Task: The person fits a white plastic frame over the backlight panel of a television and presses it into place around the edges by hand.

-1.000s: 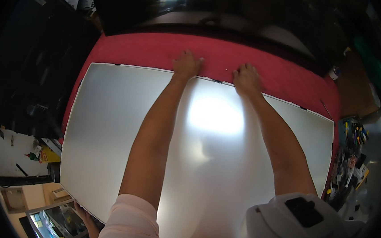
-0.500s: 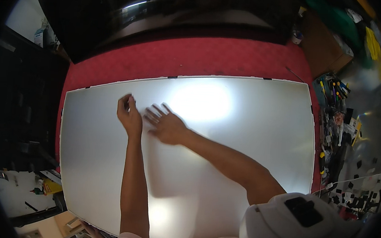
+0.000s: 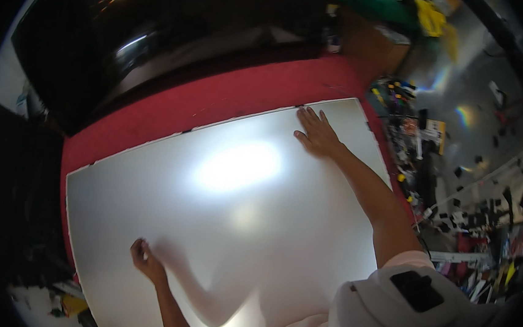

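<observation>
A large white glossy sheet, rectangular with small dark tabs along its far edge, lies under both of my hands. My right hand is stretched out over its far right part. The fingers there are spread, with their tips close to the far edge and one of the dark tabs. My left hand is over the near left part, its fingers curled together in a pinch. Whatever those fingers may hold is too small to make out.
Beneath the sheet is a red cloth. A big dark screen stands beyond it. Tools and small dark pieces lie scattered on the right, near a cardboard box. A pale device is at the lower right.
My right hand has moved away to the far right edge of the sheet. My left hand has drawn back toward me, still curled. The whole view has turned and shifted.
</observation>
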Demonstrator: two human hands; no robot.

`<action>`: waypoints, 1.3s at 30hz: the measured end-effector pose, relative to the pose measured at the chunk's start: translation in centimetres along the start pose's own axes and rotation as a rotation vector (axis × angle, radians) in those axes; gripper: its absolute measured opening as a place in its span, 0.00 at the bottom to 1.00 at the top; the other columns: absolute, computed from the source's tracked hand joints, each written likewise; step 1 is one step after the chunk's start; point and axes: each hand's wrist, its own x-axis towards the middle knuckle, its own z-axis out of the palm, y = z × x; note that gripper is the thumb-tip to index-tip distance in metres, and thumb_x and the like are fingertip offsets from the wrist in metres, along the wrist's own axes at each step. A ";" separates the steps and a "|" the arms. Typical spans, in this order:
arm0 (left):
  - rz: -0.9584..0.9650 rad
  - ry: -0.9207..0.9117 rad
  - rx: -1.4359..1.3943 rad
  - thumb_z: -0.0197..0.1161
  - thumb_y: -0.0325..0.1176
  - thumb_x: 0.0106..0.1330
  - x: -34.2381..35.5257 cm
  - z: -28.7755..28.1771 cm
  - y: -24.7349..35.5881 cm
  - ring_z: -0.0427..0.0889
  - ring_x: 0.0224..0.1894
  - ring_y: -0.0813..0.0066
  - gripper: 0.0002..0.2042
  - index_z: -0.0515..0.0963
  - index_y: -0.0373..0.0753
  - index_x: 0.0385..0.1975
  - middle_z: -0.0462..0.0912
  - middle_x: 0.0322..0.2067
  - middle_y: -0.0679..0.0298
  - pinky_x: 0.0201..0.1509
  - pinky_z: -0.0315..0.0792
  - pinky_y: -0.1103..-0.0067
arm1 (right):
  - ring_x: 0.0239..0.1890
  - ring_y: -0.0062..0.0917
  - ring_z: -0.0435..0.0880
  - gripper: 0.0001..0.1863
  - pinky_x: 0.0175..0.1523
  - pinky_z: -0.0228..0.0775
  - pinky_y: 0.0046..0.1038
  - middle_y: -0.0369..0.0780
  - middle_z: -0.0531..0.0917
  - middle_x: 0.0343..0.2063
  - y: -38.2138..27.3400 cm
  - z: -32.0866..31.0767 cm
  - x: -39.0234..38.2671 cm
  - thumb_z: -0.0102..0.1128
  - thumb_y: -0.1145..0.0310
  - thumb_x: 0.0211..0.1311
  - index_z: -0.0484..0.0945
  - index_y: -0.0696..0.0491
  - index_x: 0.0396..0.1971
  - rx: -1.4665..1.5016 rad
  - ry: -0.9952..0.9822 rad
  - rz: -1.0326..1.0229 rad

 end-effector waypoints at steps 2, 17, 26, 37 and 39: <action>-0.049 0.023 -0.003 0.52 0.30 0.67 -1.2 -0.8 0.6 0.77 0.42 0.68 0.11 0.74 0.28 0.42 0.78 0.38 0.55 0.49 0.70 0.74 | 0.71 0.34 0.44 0.39 0.72 0.29 0.42 0.48 0.50 0.68 6.0 1.2 -1.8 0.35 0.45 0.66 0.49 0.61 0.66 -0.122 0.002 0.168; 0.022 -0.219 0.213 0.54 0.29 0.66 -13.3 -4.4 11.1 0.76 0.32 0.70 0.08 0.74 0.29 0.34 0.78 0.28 0.59 0.39 0.71 0.74 | 0.70 0.35 0.47 0.35 0.72 0.32 0.37 0.46 0.52 0.67 -2.6 0.9 -1.2 0.39 0.49 0.67 0.51 0.57 0.66 0.217 0.093 -0.134; -0.058 -0.219 0.310 0.54 0.26 0.63 -18.3 -8.2 10.3 0.77 0.31 0.68 0.07 0.74 0.28 0.34 0.78 0.28 0.57 0.37 0.72 0.74 | 0.71 0.34 0.46 0.38 0.72 0.31 0.38 0.46 0.52 0.67 14.9 0.9 -4.4 0.35 0.44 0.67 0.51 0.58 0.66 0.112 0.051 0.369; 0.036 -0.236 0.362 0.56 0.26 0.62 -20.5 -6.5 12.8 0.79 0.33 0.64 0.07 0.75 0.28 0.36 0.80 0.30 0.54 0.41 0.72 0.71 | 0.70 0.37 0.47 0.40 0.71 0.33 0.43 0.50 0.53 0.66 11.2 0.7 -2.3 0.32 0.42 0.67 0.50 0.62 0.65 0.118 0.041 -0.014; 0.042 -0.235 0.398 0.56 0.26 0.62 -21.7 -7.7 12.8 0.79 0.33 0.64 0.07 0.75 0.28 0.36 0.80 0.30 0.54 0.41 0.73 0.71 | 0.71 0.36 0.46 0.39 0.72 0.32 0.42 0.49 0.52 0.67 12.2 0.2 -3.0 0.31 0.43 0.67 0.49 0.62 0.65 0.097 0.054 0.194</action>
